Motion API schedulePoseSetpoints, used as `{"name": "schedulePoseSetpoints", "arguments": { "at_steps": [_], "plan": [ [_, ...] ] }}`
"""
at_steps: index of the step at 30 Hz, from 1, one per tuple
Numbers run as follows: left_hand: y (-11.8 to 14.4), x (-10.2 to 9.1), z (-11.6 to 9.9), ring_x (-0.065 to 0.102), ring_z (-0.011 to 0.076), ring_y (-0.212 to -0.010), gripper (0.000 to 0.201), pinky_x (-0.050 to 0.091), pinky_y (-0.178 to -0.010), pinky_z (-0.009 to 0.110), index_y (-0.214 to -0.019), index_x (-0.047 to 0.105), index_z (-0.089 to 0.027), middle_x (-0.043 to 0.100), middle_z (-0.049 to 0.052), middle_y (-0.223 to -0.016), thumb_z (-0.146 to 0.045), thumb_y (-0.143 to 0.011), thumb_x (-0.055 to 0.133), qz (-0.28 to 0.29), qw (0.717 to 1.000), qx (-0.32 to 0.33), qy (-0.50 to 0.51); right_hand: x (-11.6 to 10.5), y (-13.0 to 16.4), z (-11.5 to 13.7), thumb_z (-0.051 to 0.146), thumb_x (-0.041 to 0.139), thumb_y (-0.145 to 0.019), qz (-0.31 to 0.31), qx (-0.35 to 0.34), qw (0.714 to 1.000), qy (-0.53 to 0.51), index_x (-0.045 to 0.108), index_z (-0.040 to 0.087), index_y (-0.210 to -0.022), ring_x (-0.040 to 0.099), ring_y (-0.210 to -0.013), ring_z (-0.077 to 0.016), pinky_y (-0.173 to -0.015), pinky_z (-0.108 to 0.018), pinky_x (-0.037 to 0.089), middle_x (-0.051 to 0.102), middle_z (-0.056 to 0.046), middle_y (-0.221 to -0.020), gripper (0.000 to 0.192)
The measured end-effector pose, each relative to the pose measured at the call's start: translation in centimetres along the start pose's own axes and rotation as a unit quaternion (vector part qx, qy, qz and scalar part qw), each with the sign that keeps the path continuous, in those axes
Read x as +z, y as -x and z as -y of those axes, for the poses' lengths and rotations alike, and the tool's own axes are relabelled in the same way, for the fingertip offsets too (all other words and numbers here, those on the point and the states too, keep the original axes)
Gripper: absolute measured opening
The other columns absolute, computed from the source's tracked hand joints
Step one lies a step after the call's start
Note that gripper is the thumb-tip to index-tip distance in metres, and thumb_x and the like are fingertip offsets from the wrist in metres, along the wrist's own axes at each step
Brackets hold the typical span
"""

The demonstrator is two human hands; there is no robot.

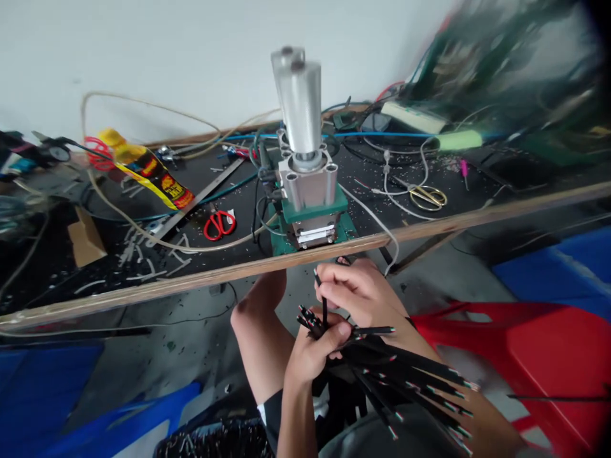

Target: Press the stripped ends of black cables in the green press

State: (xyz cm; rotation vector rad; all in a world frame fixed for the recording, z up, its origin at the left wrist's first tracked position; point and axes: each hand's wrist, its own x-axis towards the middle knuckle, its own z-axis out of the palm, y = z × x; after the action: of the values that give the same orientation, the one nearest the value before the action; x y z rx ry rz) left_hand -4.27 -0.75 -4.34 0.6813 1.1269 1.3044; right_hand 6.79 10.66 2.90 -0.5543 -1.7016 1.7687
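Below the bench edge, my left hand (317, 350) is closed round a bundle of black cables (405, 369) whose ends show small coloured and bare wire tips. The bundle lies across my lap and fans out to the right. My right hand (351, 289) pinches one black cable (324, 308) near its tip, drawn upright out of the front of the bundle. Just beyond my hands, at the bench edge, stands a small press (308, 178) with a silver cylinder on a green base.
The black bench (229, 238) carries red-handled scissors (219, 224), gold-handled scissors (427, 197), a yellow bottle (153, 172), a steel ruler (200, 197) and scattered cable scraps. A red chair (539, 356) stands at right. More cables fill a container (210, 439) below.
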Motion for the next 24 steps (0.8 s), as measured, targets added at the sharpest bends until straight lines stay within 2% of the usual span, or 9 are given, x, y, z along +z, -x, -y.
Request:
{"name": "schedulePoseSetpoints", "arguments": {
  "at_steps": [4,7,11,16,19,21,24],
  "plan": [
    [-1.4,-0.4,-0.4,0.042,0.0118,-0.048,0.056,0.032,-0.050,0.028,-0.063,0.075,-0.017,0.052,0.000,-0.053,-0.068,-0.080,0.091,0.028,0.999,-0.031,0.003,0.8,-1.4,-2.0,0.053,0.072,-0.100,-0.120,0.041,0.990,-0.061,0.057,0.022,-0.077,0.044,-0.060,-0.0125,-0.056,-0.027,0.037,0.053,0.003,-0.071,0.041],
    [-2.4,-0.6,-1.0,0.043,0.0118,-0.047,0.053,0.035,-0.047,0.027,-0.067,0.079,-0.017,0.051,-0.002,-0.051,-0.067,-0.079,0.092,0.027,0.998,-0.050,0.013,1.0,-2.8,-3.0,0.062,0.074,-0.098,-0.172,0.044,0.983,-0.056,0.058,0.023,-0.077,0.044,-0.058,-0.0128,-0.056,-0.028,0.038,0.057,0.002,-0.067,0.047],
    [-3.2,-0.5,-2.1,0.035,0.0103,-0.041,0.052,0.028,-0.039,0.026,-0.064,0.078,-0.019,0.042,-0.004,-0.044,-0.067,-0.078,0.093,0.017,0.998,-0.050,0.024,0.8,-4.3,-2.9,0.066,0.082,-0.093,-0.170,0.089,0.979,-0.065,0.062,0.025,-0.077,0.054,-0.061,-0.0160,-0.055,-0.030,0.043,0.065,-0.002,-0.069,0.048],
    [-3.3,0.3,-2.2,0.043,0.0108,-0.045,0.046,0.033,-0.041,0.025,-0.061,0.077,-0.021,0.054,-0.001,-0.051,-0.060,-0.077,0.098,-0.050,0.997,0.006,0.055,0.6,-5.0,-2.2,0.067,0.081,-0.094,-0.177,0.101,0.978,-0.049,0.060,0.024,-0.069,0.063,-0.063,-0.0159,-0.054,-0.028,0.044,0.066,-0.002,-0.070,0.054],
    [-3.1,0.8,-2.3,0.044,0.0115,-0.044,0.046,0.034,-0.040,0.026,-0.058,0.075,-0.023,0.054,-0.001,-0.050,-0.057,-0.077,0.099,-0.061,0.996,0.019,0.062,0.8,-5.1,-2.1,0.060,0.085,-0.093,-0.184,0.103,0.976,-0.063,0.061,0.022,-0.067,0.061,-0.060,-0.0134,-0.053,-0.027,0.044,0.062,0.000,-0.068,0.052],
    [-3.1,1.0,-2.6,0.043,0.0110,-0.042,0.045,0.032,-0.038,0.025,-0.055,0.073,-0.023,0.054,-0.002,-0.048,-0.053,-0.075,0.101,-0.093,0.993,0.026,0.069,1.1,-5.2,-2.1,0.054,0.089,-0.091,-0.201,0.110,0.970,-0.078,0.061,0.022,-0.066,0.062,-0.062,-0.0140,-0.052,-0.026,0.046,0.058,0.001,-0.066,0.049],
    [-3.0,1.0,-2.7,0.046,0.0117,-0.040,0.032,0.033,-0.036,0.025,-0.061,0.079,-0.026,0.058,-0.003,-0.049,-0.043,-0.075,0.103,-0.127,0.989,0.045,0.065,1.4,-5.3,-1.8,0.045,0.088,-0.092,-0.229,0.125,0.961,-0.092,0.061,0.022,-0.065,0.068,-0.071,-0.0165,-0.053,-0.025,0.047,0.059,0.000,-0.067,0.045]
  ]
}}
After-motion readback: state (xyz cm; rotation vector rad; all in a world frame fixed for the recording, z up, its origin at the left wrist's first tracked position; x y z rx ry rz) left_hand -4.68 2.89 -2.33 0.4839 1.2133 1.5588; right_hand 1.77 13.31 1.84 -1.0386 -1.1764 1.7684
